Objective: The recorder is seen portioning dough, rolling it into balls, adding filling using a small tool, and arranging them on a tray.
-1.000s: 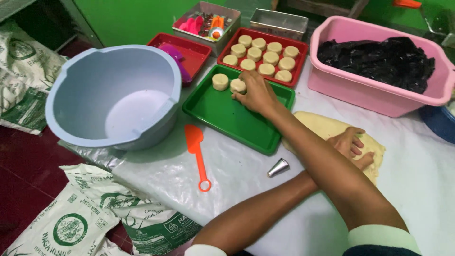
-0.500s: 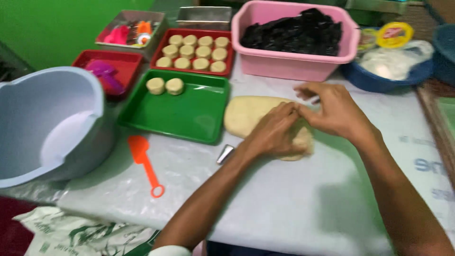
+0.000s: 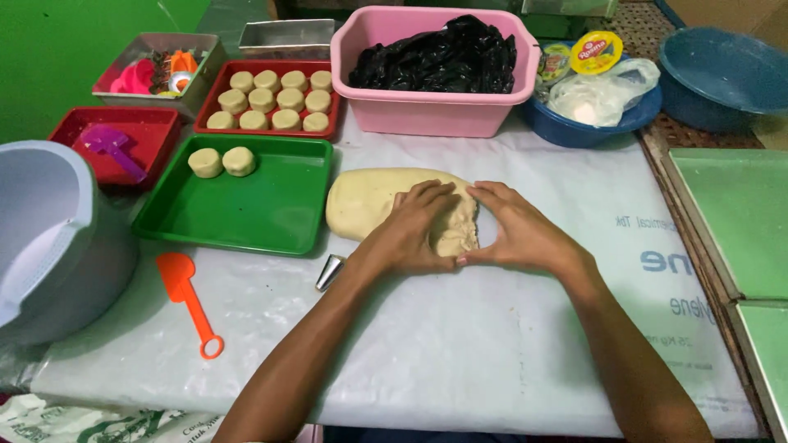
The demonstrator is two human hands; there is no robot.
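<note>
A slab of pale dough point(image 3: 369, 201), lying on the white-covered surface point(image 3: 460, 344) beside the green tray point(image 3: 238, 217), is pinched at its near edge by the left hand point(image 3: 414, 234) and the right hand point(image 3: 517, 234), fingertips closed on it, apparently to separate a portion, which calls for a clean pull.

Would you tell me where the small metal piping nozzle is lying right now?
In the head view, the metal nozzle lies on the white sheet just beside the left wrist, below the green tray's lower right corner.
</note>
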